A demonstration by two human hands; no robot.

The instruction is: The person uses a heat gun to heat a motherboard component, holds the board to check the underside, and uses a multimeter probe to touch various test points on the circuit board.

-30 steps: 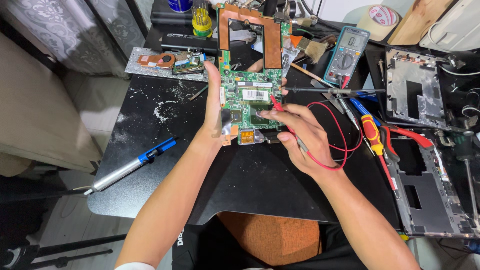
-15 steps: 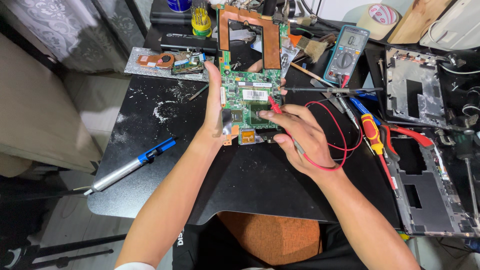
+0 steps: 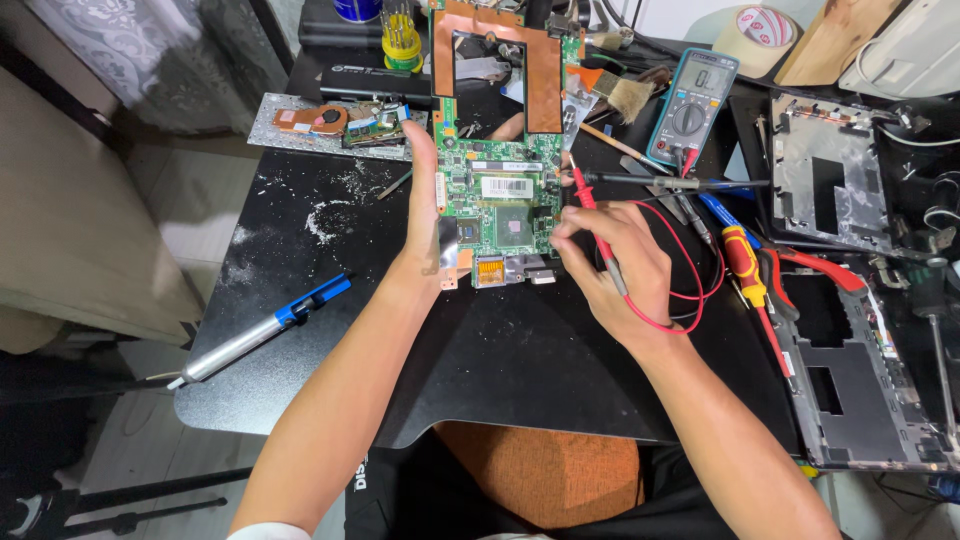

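Green board (image 3: 500,200) gripped by left hand (image 3: 425,215); right hand (image 3: 610,265) pinching red probe (image 3: 585,200)

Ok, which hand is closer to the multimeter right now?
Right. The right hand holds the red probe just below and left of the multimeter; the left hand grips the circuit board on its far left edge.

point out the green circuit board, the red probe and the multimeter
green circuit board (image 3: 497,200): head view, middle of its component face
red probe (image 3: 583,188): head view, red shaft above the right hand's fingers
multimeter (image 3: 692,105): head view, around its dial
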